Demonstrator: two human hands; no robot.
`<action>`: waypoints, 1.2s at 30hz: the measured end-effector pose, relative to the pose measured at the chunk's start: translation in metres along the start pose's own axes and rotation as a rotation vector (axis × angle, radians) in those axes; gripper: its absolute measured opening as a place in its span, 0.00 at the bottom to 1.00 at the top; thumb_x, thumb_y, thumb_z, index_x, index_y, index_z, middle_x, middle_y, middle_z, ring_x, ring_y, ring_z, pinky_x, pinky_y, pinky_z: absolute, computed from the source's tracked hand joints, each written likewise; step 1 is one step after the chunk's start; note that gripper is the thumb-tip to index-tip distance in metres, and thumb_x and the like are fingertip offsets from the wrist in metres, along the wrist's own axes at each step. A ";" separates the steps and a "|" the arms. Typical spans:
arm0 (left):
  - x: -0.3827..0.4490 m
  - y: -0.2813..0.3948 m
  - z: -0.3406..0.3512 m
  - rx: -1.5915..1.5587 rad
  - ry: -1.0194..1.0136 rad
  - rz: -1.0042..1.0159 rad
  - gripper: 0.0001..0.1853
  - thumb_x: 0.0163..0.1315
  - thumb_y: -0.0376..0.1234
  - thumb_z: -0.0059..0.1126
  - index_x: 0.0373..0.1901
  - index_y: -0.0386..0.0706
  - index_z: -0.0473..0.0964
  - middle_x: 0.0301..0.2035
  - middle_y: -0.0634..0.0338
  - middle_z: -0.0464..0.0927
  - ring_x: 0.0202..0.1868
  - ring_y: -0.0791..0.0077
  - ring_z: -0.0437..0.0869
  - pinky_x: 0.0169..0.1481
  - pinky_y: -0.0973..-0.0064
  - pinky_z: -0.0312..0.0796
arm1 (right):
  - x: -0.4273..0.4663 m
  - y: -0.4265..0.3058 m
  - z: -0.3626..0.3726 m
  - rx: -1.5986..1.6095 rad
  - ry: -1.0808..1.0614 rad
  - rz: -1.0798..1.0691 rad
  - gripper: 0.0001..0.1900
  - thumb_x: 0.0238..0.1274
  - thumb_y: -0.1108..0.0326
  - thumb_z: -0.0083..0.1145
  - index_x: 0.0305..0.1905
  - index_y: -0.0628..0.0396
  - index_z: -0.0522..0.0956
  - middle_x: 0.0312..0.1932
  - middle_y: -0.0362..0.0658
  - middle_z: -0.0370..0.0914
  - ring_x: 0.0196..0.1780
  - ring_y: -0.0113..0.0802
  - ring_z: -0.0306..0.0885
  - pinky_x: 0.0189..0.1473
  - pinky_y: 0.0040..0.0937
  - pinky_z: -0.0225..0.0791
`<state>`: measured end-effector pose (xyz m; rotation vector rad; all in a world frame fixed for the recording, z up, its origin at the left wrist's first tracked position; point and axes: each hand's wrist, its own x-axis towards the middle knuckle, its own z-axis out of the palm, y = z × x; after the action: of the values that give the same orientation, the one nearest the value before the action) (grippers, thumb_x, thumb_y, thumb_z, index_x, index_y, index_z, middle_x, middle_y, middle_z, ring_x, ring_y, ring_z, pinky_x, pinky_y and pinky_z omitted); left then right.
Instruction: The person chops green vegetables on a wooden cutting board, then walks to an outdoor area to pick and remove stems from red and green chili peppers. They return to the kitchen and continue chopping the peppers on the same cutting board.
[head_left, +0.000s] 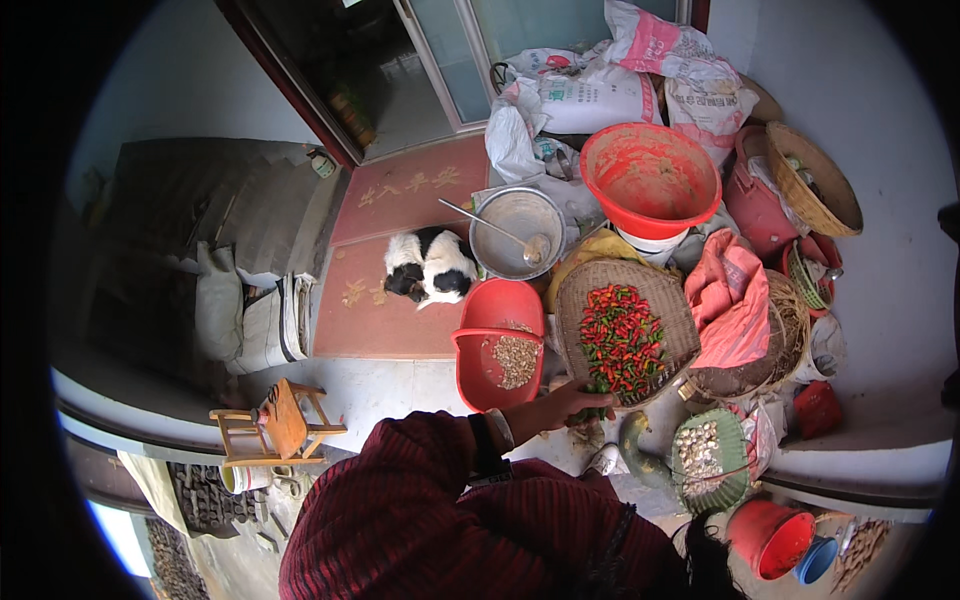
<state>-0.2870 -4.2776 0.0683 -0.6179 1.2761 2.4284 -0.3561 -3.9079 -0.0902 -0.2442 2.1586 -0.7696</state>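
My left hand (590, 402), with a pale bracelet at the wrist, reaches right to the near rim of a round woven bamboo tray (562, 289). Its fingers curl around a few green chili peppers (598, 413), partly hidden by the hand. A pile of red and green chili peppers (622, 337) lies on the tray. My right hand is out of view. Left of the tray sits a red plastic basin with a handle (469, 367), with small pale pieces (514, 360) inside. A green gourd or squash (643, 454) lies to the right, near my shoe (604, 459).
A black-and-white dog (442, 262) lies curled on a red mat (405, 330). Beside it stands a metal basin with a ladle (499, 259). A big red tub (649, 180) and stuffed sacks (592, 101) crowd the back. A green basket (731, 427) is at right, a wooden stool (281, 420) at left.
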 end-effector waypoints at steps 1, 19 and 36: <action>-0.004 0.005 0.005 -0.116 -0.032 -0.017 0.14 0.56 0.40 0.49 0.38 0.40 0.70 0.29 0.59 0.75 0.19 0.82 0.69 0.18 0.87 0.60 | -0.021 0.008 0.003 0.051 0.031 0.033 0.08 0.43 0.64 0.57 0.27 0.56 0.74 0.21 0.44 0.75 0.22 0.36 0.74 0.25 0.29 0.68; -0.006 -0.068 0.249 -0.184 -0.892 -0.186 0.14 0.57 0.39 0.47 0.41 0.43 0.66 0.34 0.54 0.71 0.26 0.73 0.67 0.23 0.82 0.61 | -0.403 0.233 0.151 0.815 0.504 0.776 0.08 0.46 0.65 0.56 0.29 0.58 0.73 0.22 0.43 0.74 0.21 0.33 0.73 0.23 0.29 0.67; 0.097 -0.340 0.644 0.221 -0.830 -0.561 0.11 0.57 0.36 0.47 0.40 0.43 0.68 0.28 0.61 0.70 0.24 0.77 0.68 0.22 0.85 0.61 | -0.548 0.457 0.140 1.558 0.970 0.953 0.09 0.50 0.68 0.53 0.37 0.58 0.71 0.26 0.44 0.74 0.20 0.30 0.72 0.19 0.27 0.65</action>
<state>-0.3521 -3.5465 0.1088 0.1090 0.8366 1.7289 0.1442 -3.3801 -0.0838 2.0622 1.3498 -1.7951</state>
